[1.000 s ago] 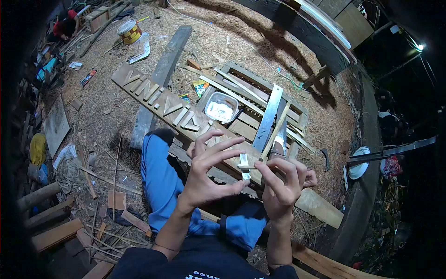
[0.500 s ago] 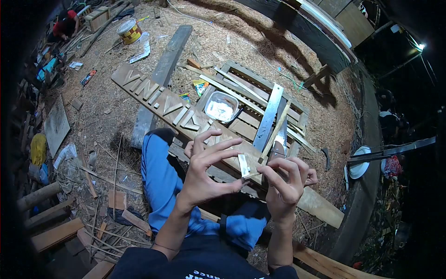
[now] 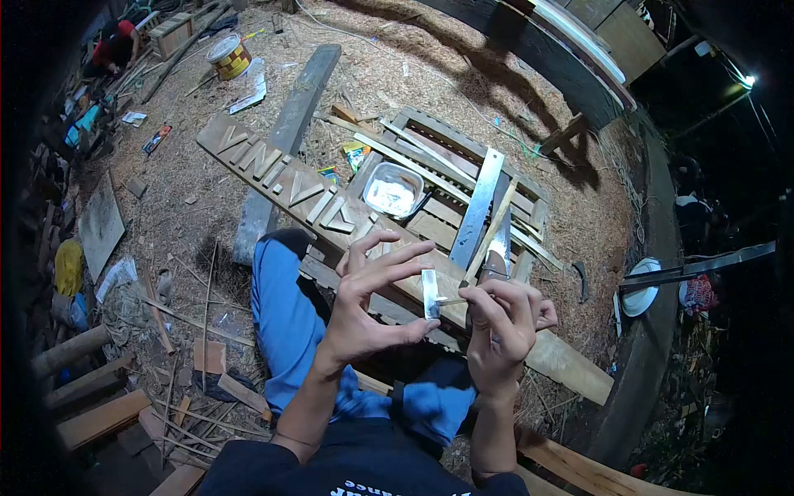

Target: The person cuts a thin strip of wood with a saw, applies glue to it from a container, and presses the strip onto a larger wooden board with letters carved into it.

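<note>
My left hand [image 3: 368,298] holds a small flat wooden piece [image 3: 429,289] upright between thumb and fingertips. The face toward me looks pale and shiny, as if wet. A thin small stick [image 3: 451,302] is pinched in my right hand [image 3: 503,326], its tip against that face. Under both hands lies a long plank [image 3: 397,240] bearing raised wooden strips [image 3: 308,194] arranged like letters. Just beyond the plank, a clear plastic tub [image 3: 394,188] contains a white substance.
A handsaw [image 3: 495,256] and a metal straightedge [image 3: 478,211] lie on a slatted pallet [image 3: 426,223] with loose wooden strips. A bucket [image 3: 229,58] stands far left on ground covered in shavings. A person in red [image 3: 120,45] crouches at upper left. Wood offcuts [image 3: 103,417] lie lower left.
The wooden piece has turned in my left hand so its pale face shows more fully. The stick in my right hand has shifted slightly up along it.
</note>
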Demonstrator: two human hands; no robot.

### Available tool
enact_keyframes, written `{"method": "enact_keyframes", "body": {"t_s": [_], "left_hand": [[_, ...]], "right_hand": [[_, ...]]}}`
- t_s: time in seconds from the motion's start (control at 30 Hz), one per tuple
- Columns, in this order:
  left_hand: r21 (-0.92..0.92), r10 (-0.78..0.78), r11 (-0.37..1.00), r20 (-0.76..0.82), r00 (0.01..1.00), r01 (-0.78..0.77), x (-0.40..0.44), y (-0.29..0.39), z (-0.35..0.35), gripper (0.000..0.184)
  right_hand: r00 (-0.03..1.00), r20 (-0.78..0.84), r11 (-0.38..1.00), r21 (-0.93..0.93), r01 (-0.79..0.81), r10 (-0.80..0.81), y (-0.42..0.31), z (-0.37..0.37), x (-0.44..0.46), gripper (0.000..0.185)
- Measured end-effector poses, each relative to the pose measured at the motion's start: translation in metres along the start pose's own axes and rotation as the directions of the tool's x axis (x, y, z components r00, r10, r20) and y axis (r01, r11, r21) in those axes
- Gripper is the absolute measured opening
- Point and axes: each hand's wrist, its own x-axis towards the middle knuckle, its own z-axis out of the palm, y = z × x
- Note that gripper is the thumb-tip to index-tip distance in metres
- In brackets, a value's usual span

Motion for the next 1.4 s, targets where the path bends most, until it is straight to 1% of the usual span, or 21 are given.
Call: {"method": "enact_keyframes", "body": {"t_s": [0.2, 0.3, 0.37, 0.5, 0.57, 0.6, 0.67, 0.7, 0.73, 0.77, 0.8, 0.9, 0.97, 1.03, 1.07, 1.1, 1.17, 1.23, 1.3, 1.33, 1.4], "left_hand": [[-0.069, -0.012, 0.998, -0.02, 1.0, 0.01, 0.001, -0.003, 0.001, 0.07], [-0.098, 0.005, 0.995, -0.025, 1.0, -0.007, 0.0, -0.005, 0.002, 0.07], [-0.157, 0.003, 0.988, -0.036, 0.999, -0.009, 0.001, -0.004, 0.003, 0.07], [-0.171, 0.012, 0.985, -0.046, 0.999, -0.02, 0.001, -0.003, 0.002, 0.069], [-0.135, -0.013, 0.991, -0.078, 0.997, 0.002, 0.002, -0.001, 0.001, 0.067], [-0.134, -0.013, 0.991, -0.08, 0.997, 0.002, 0.003, -0.002, -0.001, 0.067], [-0.051, -0.026, 0.999, -0.16, 0.987, 0.018, 0.004, -0.006, -0.006, 0.064], [-0.05, -0.023, 0.999, -0.158, 0.987, 0.015, 0.005, -0.006, -0.011, 0.064], [0.073, -0.036, 0.996, -0.187, 0.982, 0.051, 0.007, -0.005, -0.017, 0.063], [0.195, -0.044, 0.977, -0.219, 0.975, 0.088, 0.009, -0.005, -0.023, 0.061], [0.224, -0.055, 0.969, -0.217, 0.975, 0.104, 0.01, -0.007, -0.027, 0.061], [0.299, -0.083, 0.944, -0.205, 0.975, 0.143, 0.012, -0.014, -0.042, 0.061], [0.322, -0.081, 0.935, -0.207, 0.975, 0.146, 0.014, -0.016, -0.051, 0.061], [0.354, -0.102, 0.919, -0.202, 0.974, 0.17, 0.017, -0.018, -0.059, 0.061], [0.364, -0.097, 0.916, -0.202, 0.975, 0.167, 0.019, -0.02, -0.061, 0.061], [0.366, -0.093, 0.916, -0.206, 0.974, 0.165, 0.02, -0.022, -0.063, 0.061], [0.378, -0.102, 0.909, -0.203, 0.974, 0.173, 0.023, -0.025, -0.066, 0.062], [0.382, -0.107, 0.907, -0.205, 0.973, 0.18, 0.025, -0.028, -0.071, 0.062], [0.406, -0.119, 0.891, -0.225, 0.967, 0.204, 0.026, -0.031, -0.076, 0.061], [0.383, -0.119, 0.9, -0.245, 0.962, 0.209, 0.026, -0.033, -0.079, 0.06], [0.386, -0.128, 0.895, -0.259, 0.957, 0.224, 0.023, -0.036, -0.083, 0.061]], "right_hand": [[1.0, 0.027, 1.0, -0.019, 0.015, -0.014, 0.001, 0.002, -0.006, 0.026], [1.0, -0.013, 1.0, 0.002, -0.027, 0.027, 0.001, 0.001, -0.004, 0.026], [1.0, 0.003, 1.0, 0.002, -0.002, 0.002, 0.0, 0.001, -0.004, 0.025], [1.0, 0.0, 1.0, -0.02, 0.006, -0.006, 0.0, 0.005, -0.002, 0.022], [0.998, -0.047, 0.998, -0.056, -0.034, 0.032, 0.0, 0.004, 0.002, 0.021], [0.996, -0.074, 0.998, -0.02, -0.053, 0.051, -0.001, 0.006, 0.002, 0.021], [0.997, -0.069, 0.998, -0.046, -0.048, 0.045, 0.0, 0.011, 0.005, 0.022], [0.997, -0.063, 0.997, -0.071, -0.045, 0.04, 0.001, 0.014, 0.007, 0.022], [0.997, -0.067, 0.996, -0.07, -0.046, 0.041, 0.003, 0.017, 0.01, 0.022], [0.999, -0.033, 0.993, -0.115, -0.009, 0.005, 0.005, 0.021, 0.013, 0.022], [1.0, 0.003, 0.987, -0.157, 0.031, -0.031, 0.007, 0.025, 0.016, 0.023], [0.998, 0.017, 0.989, -0.135, 0.06, -0.058, 0.015, 0.044, 0.021, 0.025], [0.998, 0.001, 0.992, -0.103, 0.07, -0.07, 0.022, 0.06, 0.025, 0.025], [0.999, 0.002, 0.999, -0.01, 0.043, -0.043, 0.024, 0.073, 0.033, 0.026], [0.998, 0.02, 0.996, -0.054, 0.064, -0.063, 0.023, 0.077, 0.04, 0.025], [0.998, 0.018, 0.996, -0.051, 0.069, -0.068, 0.024, 0.083, 0.046, 0.025], [0.993, 0.071, 0.991, -0.088, 0.1, -0.094, 0.028, 0.099, 0.054, 0.025], [0.993, 0.074, 0.992, -0.081, 0.101, -0.095, 0.037, 0.117, 0.059, 0.025], [0.993, 0.099, 0.997, -0.019, 0.071, -0.068, 0.043, 0.129, 0.063, 0.026], [0.993, 0.1, 0.998, -0.011, 0.067, -0.066, 0.045, 0.135, 0.065, 0.027], [0.989, 0.126, 0.996, -0.01, 0.085, -0.083, 0.055, 0.144, 0.068, 0.028]]}}
